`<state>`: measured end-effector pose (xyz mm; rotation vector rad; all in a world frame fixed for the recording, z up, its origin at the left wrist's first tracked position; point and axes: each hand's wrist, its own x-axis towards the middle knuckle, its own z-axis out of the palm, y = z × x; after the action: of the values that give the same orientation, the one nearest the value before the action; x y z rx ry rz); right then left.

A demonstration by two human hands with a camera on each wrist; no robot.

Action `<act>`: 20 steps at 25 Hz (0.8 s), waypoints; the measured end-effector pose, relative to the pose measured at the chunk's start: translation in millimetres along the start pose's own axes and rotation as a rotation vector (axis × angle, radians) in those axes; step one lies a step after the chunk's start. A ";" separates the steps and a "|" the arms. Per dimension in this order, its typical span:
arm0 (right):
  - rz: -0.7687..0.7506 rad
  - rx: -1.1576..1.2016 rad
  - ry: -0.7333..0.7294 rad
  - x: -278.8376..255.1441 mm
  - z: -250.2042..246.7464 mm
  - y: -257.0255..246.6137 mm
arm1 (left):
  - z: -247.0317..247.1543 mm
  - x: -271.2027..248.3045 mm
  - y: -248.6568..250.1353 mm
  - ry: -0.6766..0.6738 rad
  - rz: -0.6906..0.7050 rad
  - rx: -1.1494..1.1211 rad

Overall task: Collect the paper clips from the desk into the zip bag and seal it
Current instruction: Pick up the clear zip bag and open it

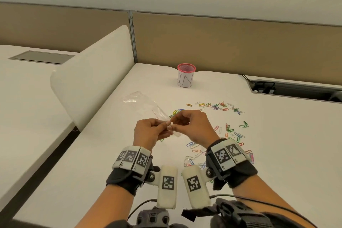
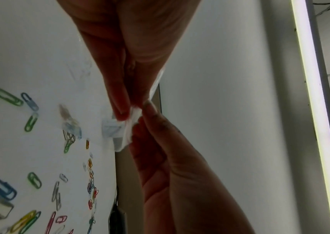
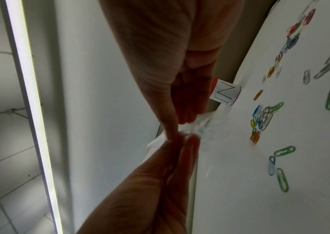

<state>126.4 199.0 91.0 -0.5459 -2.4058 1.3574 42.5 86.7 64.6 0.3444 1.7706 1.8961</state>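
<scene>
Nearest to the front edge of the white desk [image 1: 96, 163], the two wrists with their marker bands come together above the surface. The left hand [image 1: 149, 132] and the right hand [image 1: 192, 126] meet fingertip to fingertip, raised above the tabletop. Both hands pinch one end of the clear zip bag [image 1: 146, 107]: the left thumb and forefinger are curled on its edge, and the right thumb and forefinger are curled on the same edge just beside them. In the left wrist view the pinched corner of the bag [image 2: 134, 120] shows white between the fingertips [image 2: 120, 110]. From the hands the bag stretches away to the left and far side, with its other end near the white side divider [image 1: 96, 72]; I cannot tell if this end touches the desk.

The coloured paper clips [image 1: 231, 133] lie scattered on the desk to the right of the hands, some under the right wrist, and one more group [image 1: 218, 106] lies farther back. Close to the back edge stands a pink mesh cup [image 1: 186, 75] with a white paper label, well apart from the clips. At the right back corner there is an open cable tray [image 1: 296, 89].
</scene>
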 end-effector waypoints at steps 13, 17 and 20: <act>0.159 0.265 -0.146 -10.5 -3.9 -0.1 | 7.3 -9.9 4.4 -0.050 -0.009 0.009; 0.180 0.338 -0.203 -10.3 -12.8 -0.4 | 4.8 -11.5 6.6 -0.088 -0.016 0.022; 0.223 0.374 -0.128 -8.0 -13.8 6.2 | 4.8 -11.0 9.3 -0.137 0.003 0.057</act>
<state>140.7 208.4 91.7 -0.6539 -2.1511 1.9350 52.3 84.9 76.1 0.4861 1.7355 1.7820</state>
